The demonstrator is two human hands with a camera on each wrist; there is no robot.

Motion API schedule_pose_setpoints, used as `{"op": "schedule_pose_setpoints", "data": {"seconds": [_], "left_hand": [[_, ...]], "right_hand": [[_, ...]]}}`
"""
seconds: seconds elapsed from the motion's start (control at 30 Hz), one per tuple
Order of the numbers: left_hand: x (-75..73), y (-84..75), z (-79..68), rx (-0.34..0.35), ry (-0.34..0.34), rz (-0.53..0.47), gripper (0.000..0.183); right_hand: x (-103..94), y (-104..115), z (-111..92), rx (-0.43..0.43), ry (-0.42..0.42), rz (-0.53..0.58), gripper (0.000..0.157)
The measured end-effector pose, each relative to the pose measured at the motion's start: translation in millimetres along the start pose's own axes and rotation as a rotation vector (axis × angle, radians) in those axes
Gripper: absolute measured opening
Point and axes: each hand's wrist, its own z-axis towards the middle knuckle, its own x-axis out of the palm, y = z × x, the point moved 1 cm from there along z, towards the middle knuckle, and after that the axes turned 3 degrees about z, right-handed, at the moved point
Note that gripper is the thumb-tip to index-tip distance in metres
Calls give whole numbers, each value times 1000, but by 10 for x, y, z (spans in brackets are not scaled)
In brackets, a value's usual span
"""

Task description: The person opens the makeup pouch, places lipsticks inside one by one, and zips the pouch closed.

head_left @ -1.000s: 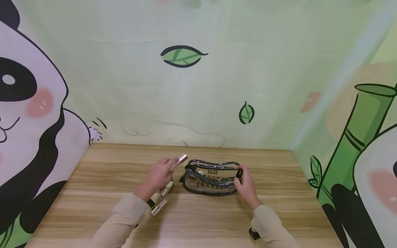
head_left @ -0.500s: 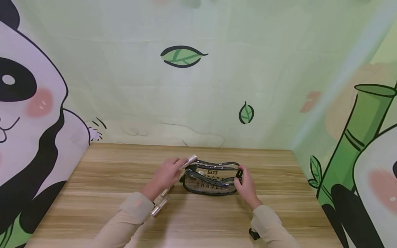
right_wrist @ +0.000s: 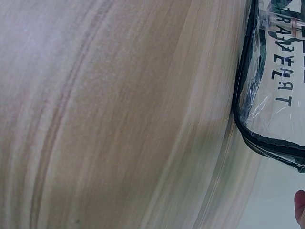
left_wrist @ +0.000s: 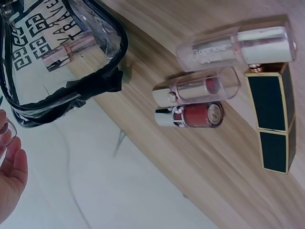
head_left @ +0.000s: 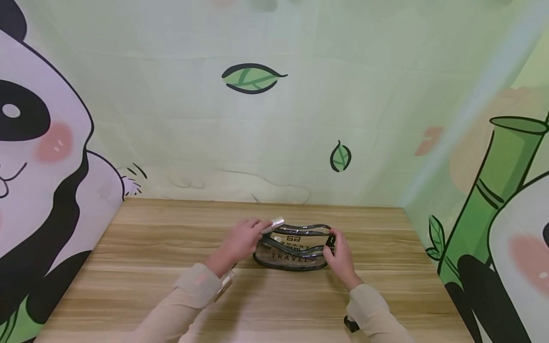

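Left hand pinches a slim shiny tube, right hand grips the clear pouch's end!
Here's the left hand (head_left: 242, 240) with that tube (head_left: 277, 222), tip poking out over the pouch's near-left corner; it looks light, rigid and slick, so I'd judge mid-barrel the surest hold. And the right hand (head_left: 341, 255), thumb and fingers on the dark-edged rim! Between them sits the pouch (head_left: 291, 264), surely soft and floppy, best held by its piping; another tube (left_wrist: 69, 51) shows through it. Under the left wrist lie a red tube (left_wrist: 196, 114) and a black-and-gold case (left_wrist: 270, 102), probably hard-shelled.
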Motion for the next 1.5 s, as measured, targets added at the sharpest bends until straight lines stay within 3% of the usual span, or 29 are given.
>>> {"op": "schedule_pose_setpoints", "data": {"seconds": [0.53, 1.0, 1.27, 1.5], "left_hand": [[97, -160, 139, 74, 38, 19, 50], [147, -285, 220, 178, 53, 118, 50], [172, -338, 246, 175, 130, 152, 48], [190, -360, 260, 187, 137, 157, 48]], "right_hand": [[2, -3, -3, -1, -1, -3, 47], [18, -18, -1, 0, -2, -2, 47], [17, -15, -4, 2, -5, -7, 47], [15, -4, -8, -8, -4, -2, 48]]}}
